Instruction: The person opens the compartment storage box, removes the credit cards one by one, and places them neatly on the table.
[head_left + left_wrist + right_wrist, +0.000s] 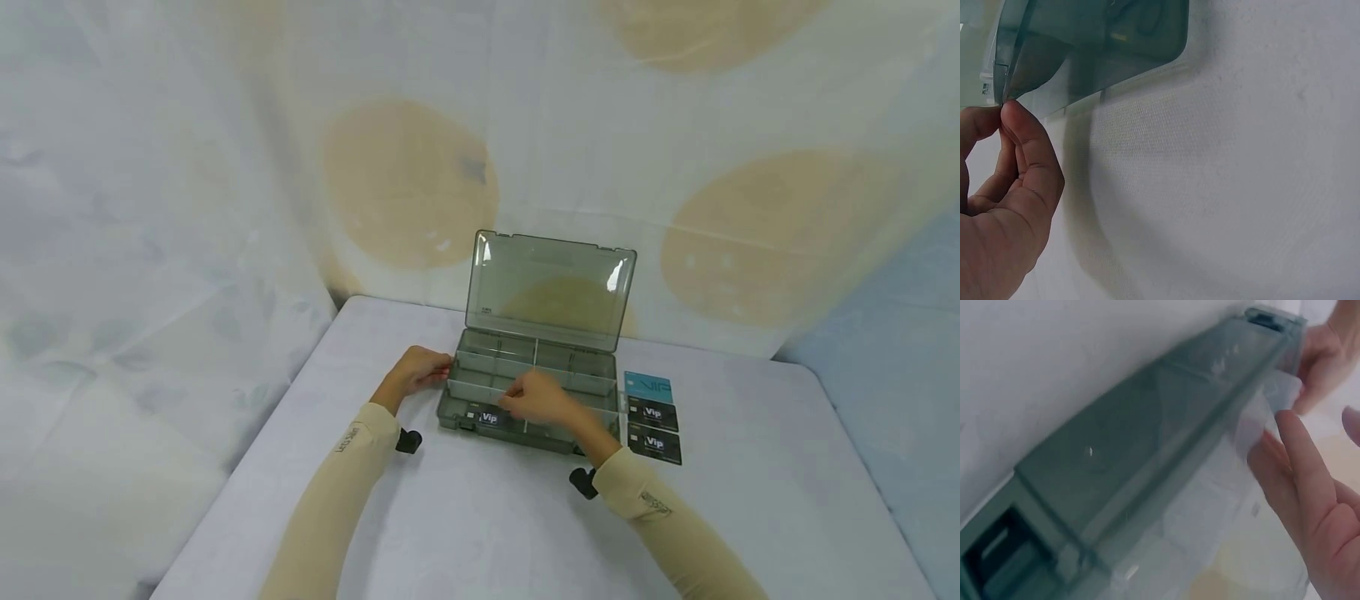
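**Two hands work over an open card organiser**

A person in beige sleeves leans over a smoky grey plastic organiser box (pixel 528 392) at the centre of the white-covered table (pixel 750 517), its clear lid (pixel 550 292) standing upright at 12 o'clock. The left hand (pixel 416 371) pinches the box's wall at 9 o'clock between thumb and fingers, steadying it. The right hand (pixel 542 400) hovers over the front compartments with fingers relaxed and straight, gripping nothing, just beside a black Vip card (pixel 483 417) lying in the front-left compartment. Three more cards (pixel 652 415) lie in a column on the table at 3 o'clock. The box looks light, stiff and smooth, likely to slide unless held by a wall; the cards look thin and slick, best lifted by an edge.
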